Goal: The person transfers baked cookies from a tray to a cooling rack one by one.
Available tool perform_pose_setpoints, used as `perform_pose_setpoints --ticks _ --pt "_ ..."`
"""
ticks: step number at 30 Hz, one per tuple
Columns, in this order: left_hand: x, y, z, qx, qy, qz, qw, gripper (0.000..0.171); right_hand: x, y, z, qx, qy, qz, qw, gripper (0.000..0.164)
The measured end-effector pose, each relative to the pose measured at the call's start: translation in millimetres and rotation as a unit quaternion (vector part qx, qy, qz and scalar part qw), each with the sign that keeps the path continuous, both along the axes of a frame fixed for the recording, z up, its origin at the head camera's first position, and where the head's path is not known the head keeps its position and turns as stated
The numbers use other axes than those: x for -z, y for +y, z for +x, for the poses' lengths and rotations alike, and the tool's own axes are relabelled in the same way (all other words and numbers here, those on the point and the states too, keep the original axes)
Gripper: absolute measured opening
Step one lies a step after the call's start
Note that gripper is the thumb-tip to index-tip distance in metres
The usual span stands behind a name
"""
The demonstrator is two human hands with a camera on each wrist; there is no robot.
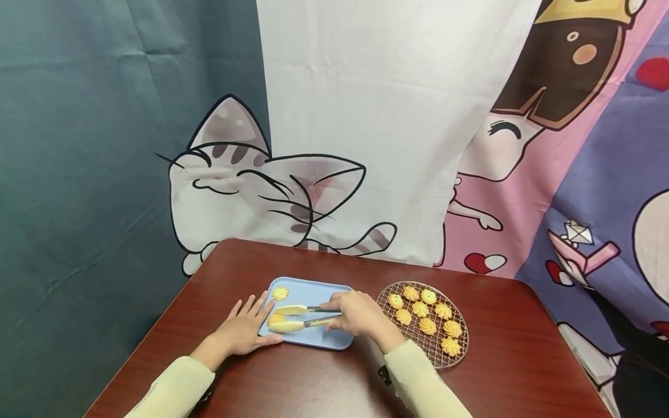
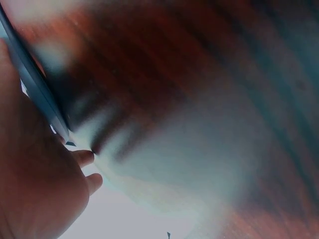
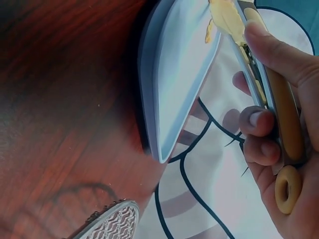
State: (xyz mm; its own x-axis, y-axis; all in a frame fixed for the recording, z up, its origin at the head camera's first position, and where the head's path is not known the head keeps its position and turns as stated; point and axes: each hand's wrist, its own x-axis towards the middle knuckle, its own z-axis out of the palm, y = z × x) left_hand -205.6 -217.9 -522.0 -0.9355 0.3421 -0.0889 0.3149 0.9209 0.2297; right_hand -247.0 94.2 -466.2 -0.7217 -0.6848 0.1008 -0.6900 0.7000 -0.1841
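My left hand (image 1: 241,331) touches the left side of a light blue tray (image 1: 319,288), fingers straight and spread along its rim. In the left wrist view that hand (image 2: 40,179) lies beside the dark tray edge (image 2: 37,82). My right hand (image 1: 358,313) grips tongs with cream tips (image 1: 292,326), held low over the tray. Between the tips is a yellow piped cookie (image 1: 276,318); a second cookie (image 1: 280,293) lies in the tray's far left corner. In the right wrist view, thumb and fingers wrap the tongs' yellow handle (image 3: 288,114), which ends in a ring.
Right of the tray, a round wire rack (image 1: 430,355) bears several piped cookies (image 1: 427,325). Both stand on a reddish-brown wooden table (image 1: 292,383). Printed cloth curtains (image 1: 392,116) hang behind the table.
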Motion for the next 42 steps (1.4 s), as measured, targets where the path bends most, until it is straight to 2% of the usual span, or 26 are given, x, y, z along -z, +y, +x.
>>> perform_pose_setpoints --ticks 8,20,29,38,42 --pt "1.0 2 -2.1 -0.003 0.005 0.0 1.0 0.098 -5.6 15 2.2 0.007 0.005 -0.042 0.999 0.048" --pt "0.3 3 -0.9 -0.008 0.014 -0.013 0.9998 0.095 -8.1 45 10.2 0.011 0.024 -0.072 0.997 0.049" --pt "6.8 2 -1.3 -0.012 0.026 -0.022 0.9993 0.093 -9.2 64 21.5 0.025 0.026 -0.079 0.996 0.049" --pt "3.7 1 -0.3 -0.01 0.03 -0.023 0.9992 0.094 -13.4 78 33.4 0.047 0.023 -0.088 0.995 0.05" --pt "4.3 1 -1.3 -0.006 0.035 -0.022 0.9991 0.094 -13.8 86 39.9 0.054 0.037 -0.095 0.993 0.048"
